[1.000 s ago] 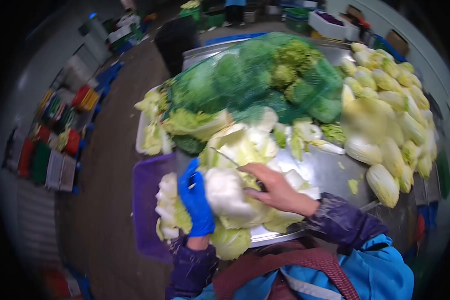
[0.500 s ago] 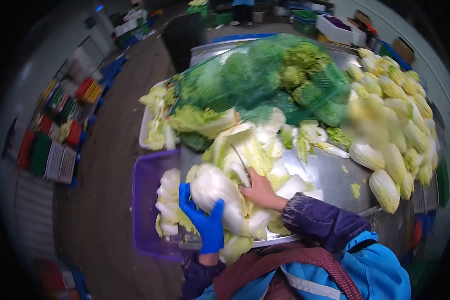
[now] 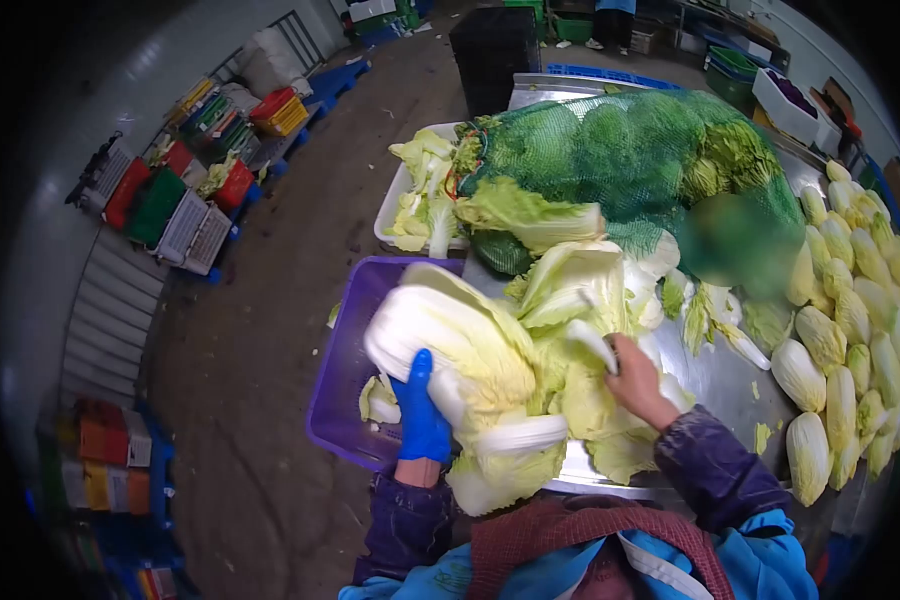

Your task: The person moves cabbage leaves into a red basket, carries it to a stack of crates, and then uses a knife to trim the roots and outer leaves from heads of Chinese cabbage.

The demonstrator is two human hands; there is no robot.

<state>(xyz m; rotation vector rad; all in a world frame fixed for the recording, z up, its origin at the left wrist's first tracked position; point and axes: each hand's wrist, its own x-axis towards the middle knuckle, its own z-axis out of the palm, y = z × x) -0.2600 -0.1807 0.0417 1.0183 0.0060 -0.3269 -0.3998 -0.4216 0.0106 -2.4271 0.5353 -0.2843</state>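
Observation:
My left hand (image 3: 425, 415), in a blue glove, grips a Chinese cabbage (image 3: 450, 345) from below and its near side. The cabbage is tilted over the right rim of a purple bin (image 3: 335, 375), its pale base pointing left and blurred. My bare right hand (image 3: 638, 382) is closed on a knife (image 3: 592, 343), whose handle is hidden in the fist; the blade looks pale and points up and left. Loose cabbage leaves (image 3: 590, 390) are heaped between the two hands on the metal table (image 3: 690, 375).
A green mesh sack (image 3: 610, 140) of cabbages lies across the table's far side. Whole Chinese cabbages (image 3: 835, 340) are piled at the right. A white tub (image 3: 395, 215) of leaves stands beyond the purple bin. Stacked crates (image 3: 185, 235) line the left wall.
The cabbage has turned in my left hand and shifted towards the purple bin. My right hand with the knife has drawn away from it to the right. The view has swung left.

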